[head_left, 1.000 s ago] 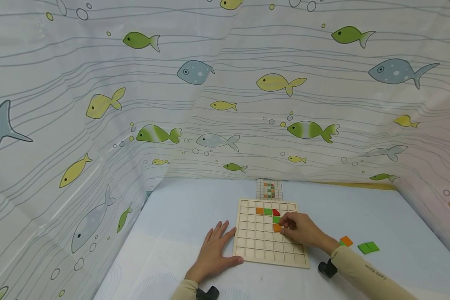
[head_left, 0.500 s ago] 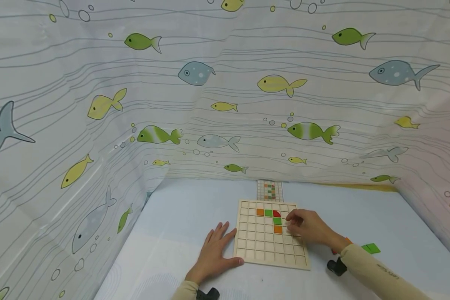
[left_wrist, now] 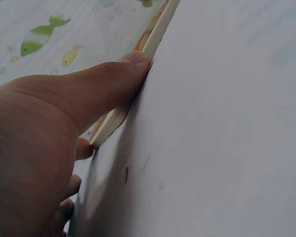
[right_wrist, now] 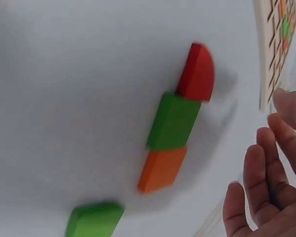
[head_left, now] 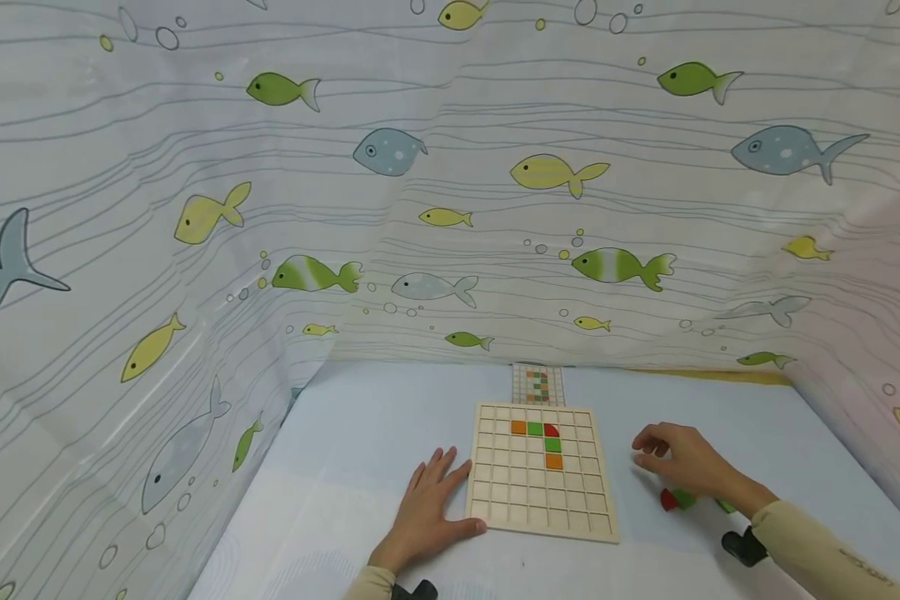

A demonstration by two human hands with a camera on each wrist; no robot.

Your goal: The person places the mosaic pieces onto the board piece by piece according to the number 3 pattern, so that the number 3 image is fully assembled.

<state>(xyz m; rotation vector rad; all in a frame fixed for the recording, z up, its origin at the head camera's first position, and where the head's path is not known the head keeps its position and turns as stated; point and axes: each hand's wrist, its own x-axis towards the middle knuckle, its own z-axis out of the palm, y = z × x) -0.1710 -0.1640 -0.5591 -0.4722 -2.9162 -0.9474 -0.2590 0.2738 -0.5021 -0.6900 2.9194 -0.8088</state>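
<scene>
A wooden grid board (head_left: pixel 510 500) lies on the table. It holds an orange square tile (head_left: pixel 519 427), a green tile (head_left: pixel 535 429) and a red quarter-round tile (head_left: pixel 551 431) in a row, with a green and an orange tile below the red one. My left hand (head_left: pixel 429 508) rests spread at the board's left side, thumb (left_wrist: pixel 111 81) against its near edge. Right of the board, my right hand (head_left: pixel 678 458) hovers with loosely bent fingers and nothing in them. Beneath it lie a loose red tile (right_wrist: pixel 197 74), a green tile (right_wrist: pixel 172 122) and an orange tile (right_wrist: pixel 163 170) in a line.
Another green tile (right_wrist: pixel 94 219) lies apart from that line, partly cut off in the right wrist view. Behind the board sits a card (head_left: pixel 537 383) printed with a coloured grid. A fish-patterned sheet (head_left: pixel 450 242) walls the table's back and sides.
My right hand has moved right, from beside the orange tile on the board to above the loose tiles. The left hand stays at the board, and the tiles on it are unchanged.
</scene>
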